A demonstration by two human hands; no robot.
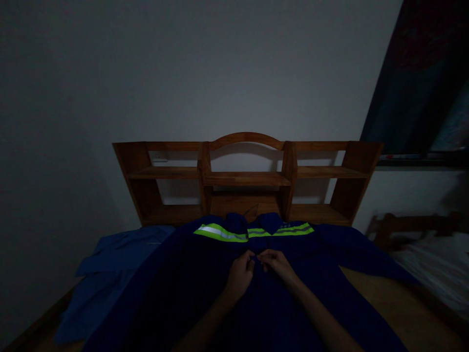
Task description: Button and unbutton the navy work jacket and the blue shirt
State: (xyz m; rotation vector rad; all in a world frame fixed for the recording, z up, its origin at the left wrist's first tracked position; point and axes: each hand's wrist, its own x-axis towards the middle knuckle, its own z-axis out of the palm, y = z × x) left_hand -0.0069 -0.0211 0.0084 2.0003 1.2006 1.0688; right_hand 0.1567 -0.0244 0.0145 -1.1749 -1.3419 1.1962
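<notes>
A dark blue work jacket point(289, 288) with yellow-green and silver reflective bands across the chest lies spread out, its collar toward the shelf and its sleeves out to both sides. Both hands meet at its front opening, just below the bands. My left hand point(242, 268) is closed, thumb and fingers pinching the jacket's front edge. Close beside it on the right, my right hand point(275, 264) also pinches the fabric at the opening. Dim light and the fingers hide any button or fastener between them.
A wooden shelf unit point(247, 179) stands behind the jacket against a white wall point(234, 73). Folded lighter blue clothing point(110, 264) lies at the left. Bare wooden board point(395, 298) shows at the right, with a dark window point(428, 88) above and pale bedding point(443, 264) beyond.
</notes>
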